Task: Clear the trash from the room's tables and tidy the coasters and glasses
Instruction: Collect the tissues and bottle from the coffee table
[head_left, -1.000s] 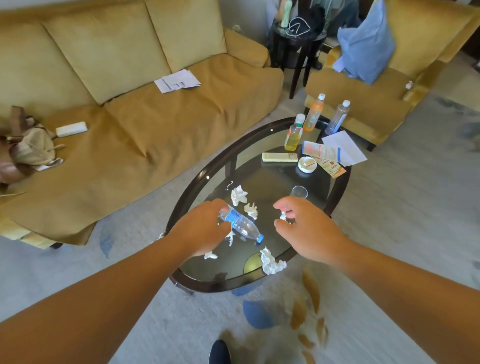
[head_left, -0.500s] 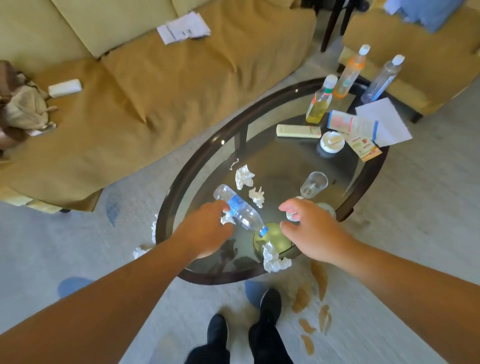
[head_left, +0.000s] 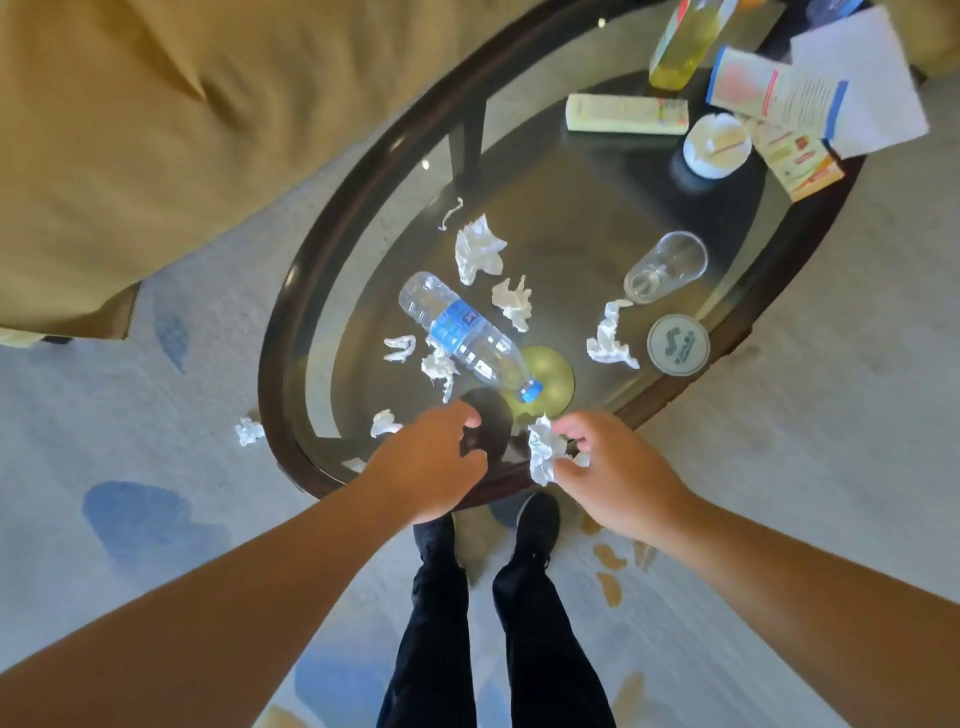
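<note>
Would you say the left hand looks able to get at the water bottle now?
Probably yes: the left hand seems empty, and only small tissue scraps lie between it and the water bottle.

Crumpled tissues (head_left: 478, 249) on the glass table (head_left: 272, 338): six wads
Twisted tissue strip (head_left: 449, 214): one, far left of the wads
Held tissue (head_left: 543, 452): one, pinched in the right hand (head_left: 618, 473)
Floor tissue (head_left: 249, 431): one, left of the table
Bottles plainly seen: two, a water bottle (head_left: 465, 335) lying down and a yellow-liquid bottle (head_left: 680, 47) upright, far
Drinking glass (head_left: 665, 267): one
Coaster (head_left: 678, 345): one, near right
Remote control (head_left: 626, 114): one
Small white dish (head_left: 717, 145): one
Papers, far right: three, a brochure (head_left: 774, 91), a white sheet (head_left: 872, 67), a card (head_left: 795, 166)
</note>
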